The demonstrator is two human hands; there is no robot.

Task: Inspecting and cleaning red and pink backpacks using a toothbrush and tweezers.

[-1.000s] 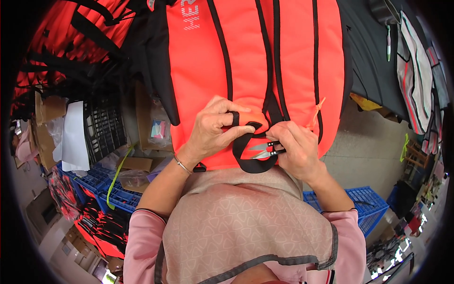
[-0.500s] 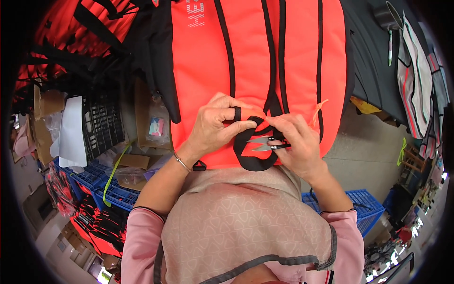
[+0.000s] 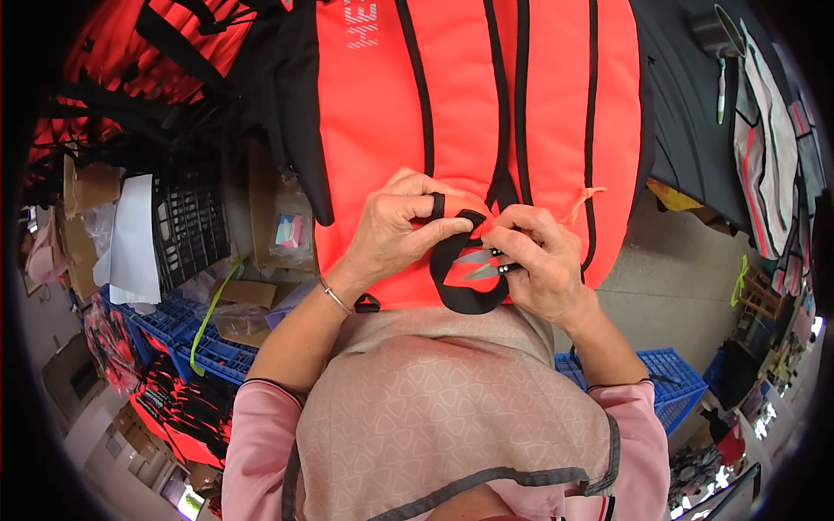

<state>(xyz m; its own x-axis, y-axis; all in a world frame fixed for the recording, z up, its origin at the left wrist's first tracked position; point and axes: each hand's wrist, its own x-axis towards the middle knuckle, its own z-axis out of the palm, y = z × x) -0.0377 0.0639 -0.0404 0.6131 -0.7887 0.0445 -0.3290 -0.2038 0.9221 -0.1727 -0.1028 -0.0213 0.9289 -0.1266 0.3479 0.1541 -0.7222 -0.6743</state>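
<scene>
A bright coral bag (image 3: 373, 130) with black piping and two padded shoulder straps lies in front of me. At its near end, my left hand (image 3: 400, 230) pinches a black webbing strap (image 3: 473, 301), whose slack curves in a loop toward my body. A black band circles one of that hand's fingers. Small thread snips (image 3: 476, 263) sit in my right hand (image 3: 543, 260), blades pointing left across the loop and slightly apart. The right fingertips are close to the strap beside the left thumb; whether they also grip it is hidden.
An orange tie (image 3: 585, 201) hangs on the right shoulder strap. Dark cloth (image 3: 695, 148) covers the surface at right, with a grey cup (image 3: 717, 33) on it. Blue crates (image 3: 673, 382) stand low on both sides. More coral bags (image 3: 156, 61) are piled far left.
My right fingers have curled further over the snips, covering more of their handles, and the blades have tilted slightly. My left hand stays in place on the strap.
</scene>
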